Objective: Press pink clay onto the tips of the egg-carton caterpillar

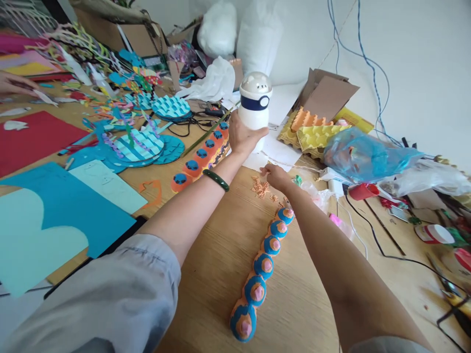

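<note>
My left hand (246, 133) is wrapped round a white bottle (253, 117) with a navy band and a clear domed lid. Lower and to the right, my right hand (275, 175) is over the table beside a small heap of orange shreds (260, 187); its fingers are curled, and anything between them is too small to make out. A strip of orange egg-carton cups (264, 264) with blue rings and pink tips lies in front of me. Partly behind my left forearm is a second orange strip (192, 165) with blue, dark-marked spots.
Blue paper (99, 215) and red paper (40, 139) lie left, near blue striped paper plates (138, 146). Another person's hand (22, 86) holds something white at the far left. Egg cartons (320, 135), a blue plastic bag (368, 152), a power strip (333, 179) and cables are right.
</note>
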`<state>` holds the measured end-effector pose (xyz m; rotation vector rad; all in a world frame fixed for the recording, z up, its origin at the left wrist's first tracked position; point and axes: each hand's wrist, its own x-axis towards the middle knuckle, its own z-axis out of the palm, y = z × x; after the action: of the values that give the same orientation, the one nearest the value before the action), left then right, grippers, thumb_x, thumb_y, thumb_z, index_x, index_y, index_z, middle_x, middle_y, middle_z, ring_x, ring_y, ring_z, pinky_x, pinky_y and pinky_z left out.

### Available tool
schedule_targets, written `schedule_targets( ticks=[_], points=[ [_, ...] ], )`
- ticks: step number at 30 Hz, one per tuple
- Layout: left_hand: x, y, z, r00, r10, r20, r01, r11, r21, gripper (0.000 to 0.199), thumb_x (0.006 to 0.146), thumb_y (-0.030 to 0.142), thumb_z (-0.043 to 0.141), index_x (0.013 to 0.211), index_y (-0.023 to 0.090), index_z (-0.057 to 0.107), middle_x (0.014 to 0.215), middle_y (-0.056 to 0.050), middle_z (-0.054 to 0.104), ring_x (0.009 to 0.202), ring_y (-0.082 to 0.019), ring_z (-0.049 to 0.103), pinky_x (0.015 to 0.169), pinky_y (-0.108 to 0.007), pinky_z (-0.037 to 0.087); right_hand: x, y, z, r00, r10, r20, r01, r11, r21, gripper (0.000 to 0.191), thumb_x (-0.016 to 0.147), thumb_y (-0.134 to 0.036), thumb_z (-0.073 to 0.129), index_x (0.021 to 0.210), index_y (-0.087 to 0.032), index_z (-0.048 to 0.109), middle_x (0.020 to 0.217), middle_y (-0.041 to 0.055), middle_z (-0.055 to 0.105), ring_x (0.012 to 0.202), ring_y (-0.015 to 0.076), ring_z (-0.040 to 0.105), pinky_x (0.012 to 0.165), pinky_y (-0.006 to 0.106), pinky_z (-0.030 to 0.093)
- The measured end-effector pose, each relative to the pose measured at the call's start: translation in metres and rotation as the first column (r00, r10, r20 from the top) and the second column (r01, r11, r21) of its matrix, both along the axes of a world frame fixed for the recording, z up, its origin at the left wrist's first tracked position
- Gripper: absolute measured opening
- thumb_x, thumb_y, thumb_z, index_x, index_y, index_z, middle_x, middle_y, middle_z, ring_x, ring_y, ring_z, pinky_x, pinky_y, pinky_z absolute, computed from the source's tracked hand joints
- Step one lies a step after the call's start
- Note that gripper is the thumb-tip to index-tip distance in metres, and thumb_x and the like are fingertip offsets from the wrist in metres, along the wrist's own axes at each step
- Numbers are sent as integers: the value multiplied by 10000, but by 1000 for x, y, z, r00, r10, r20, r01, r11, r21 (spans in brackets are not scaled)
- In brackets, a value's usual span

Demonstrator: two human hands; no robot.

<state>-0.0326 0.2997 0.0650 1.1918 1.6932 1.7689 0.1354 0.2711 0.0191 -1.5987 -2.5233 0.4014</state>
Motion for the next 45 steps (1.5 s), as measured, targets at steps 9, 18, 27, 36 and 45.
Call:
schedule_targets(
  ticks=[9, 18, 27, 36, 45],
  points=[
    [2, -106, 37, 931, -342, 127, 342, 939, 22, 696, 624, 213, 925, 1239, 188, 601, 1252, -123, 743, 1205, -324, 709, 1058, -502, 589, 22, -70, 43, 793, -187, -579, 163, 982, -95, 474, 1046, -342, 328, 1352, -154, 638, 1366, 180, 753, 1157, 243, 770, 989, 439, 629],
    [28, -274, 43, 634, -709, 309, 728, 682, 68, 910, 564, 388, 991, 1334, 137, 578, 1235, -167, 757, 1081, -316, 731, 896, -424, 611, 20, -258, 58, 482, -92, -871, 36, 996, -86, 905, 694, -722, 869, 1382, -198, 603, 1364, 183, 716, 1293, 373, 679, 1124, 559, 564],
    [4, -353, 46, 403, -835, 374, 864, 482, 144, 1179, 682, 552, 940, 1659, 229, 365, 1695, -186, 439, 1602, -445, 346, 1249, -542, 395, 24, -360, 41, 445, -164, -881, 121, 985, -122, 756, 709, -695, 858, 1220, -193, 616, 1236, 178, 765, 1110, 353, 745, 943, 504, 647],
    [-6, -382, 51, 513, -771, 378, 789, 596, 146, 1084, 710, 461, 933, 1636, 186, 439, 1555, -143, 619, 1505, -382, 512, 1269, -462, 387, -1, -390, 35, 455, -108, -884, -14, 992, -129, 930, 712, -603, 896, 1459, -193, 523, 1352, 172, 714, 1210, 350, 711, 1026, 504, 619],
    [-25, -394, 56, 505, -794, 338, 822, 562, 93, 772, 719, 438, 923, 1386, 156, 655, 1341, -124, 740, 1306, -334, 657, 1126, -409, 501, -14, -404, 29, 466, -64, -883, -17, 997, -81, 922, 761, -598, 863, 1509, -212, 485, 1351, 159, 721, 1191, 343, 728, 988, 483, 642]
  ],
)
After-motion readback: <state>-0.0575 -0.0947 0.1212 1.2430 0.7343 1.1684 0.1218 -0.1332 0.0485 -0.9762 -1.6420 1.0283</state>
